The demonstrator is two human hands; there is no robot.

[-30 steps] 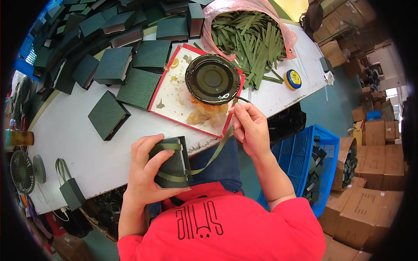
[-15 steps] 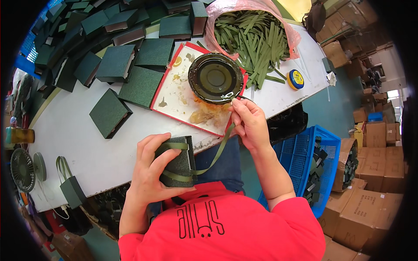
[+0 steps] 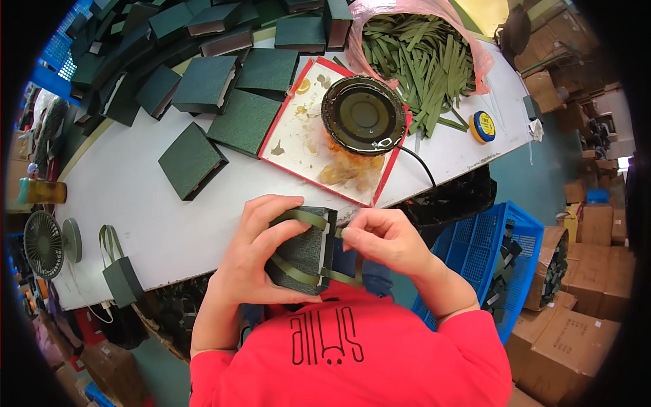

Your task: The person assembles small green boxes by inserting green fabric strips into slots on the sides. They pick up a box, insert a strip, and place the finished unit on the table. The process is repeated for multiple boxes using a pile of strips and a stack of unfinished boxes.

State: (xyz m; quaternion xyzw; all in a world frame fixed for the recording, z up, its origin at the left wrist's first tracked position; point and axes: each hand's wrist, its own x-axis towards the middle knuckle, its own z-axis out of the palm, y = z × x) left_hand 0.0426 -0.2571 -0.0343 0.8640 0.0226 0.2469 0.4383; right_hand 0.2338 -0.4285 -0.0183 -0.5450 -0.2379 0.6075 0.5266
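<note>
My left hand (image 3: pixel 247 254) grips a small dark green box (image 3: pixel 305 247) at the table's front edge, fingers over one face and thumb along its lower side. A green ribbon (image 3: pixel 291 270) loops across the box, and its lower length hangs out in a curve to the right. Close against the box's right edge, my right hand (image 3: pixel 383 237) pinches the ribbon's end between thumb and fingertips. Beyond my hands stands a black round pot (image 3: pixel 364 114) of dark, glossy liquid. It rests on a stained white tray with a red rim (image 3: pixel 271 132).
Many green boxes (image 3: pixel 203 85) crowd the table's far left. A pink plastic bag (image 3: pixel 478 57) holds cut green ribbons (image 3: pixel 420 61). A yellow-and-blue round tin (image 3: pixel 482 127) lies right of it. A fan (image 3: pixel 44 244) and a handled green box (image 3: pixel 123 279) sit left; a blue crate (image 3: pixel 522 264) stands right.
My right hand has come down from the pot's edge to the box's right side, bringing the ribbon end with it. The view has shifted slightly, and my left hand still holds the box.
</note>
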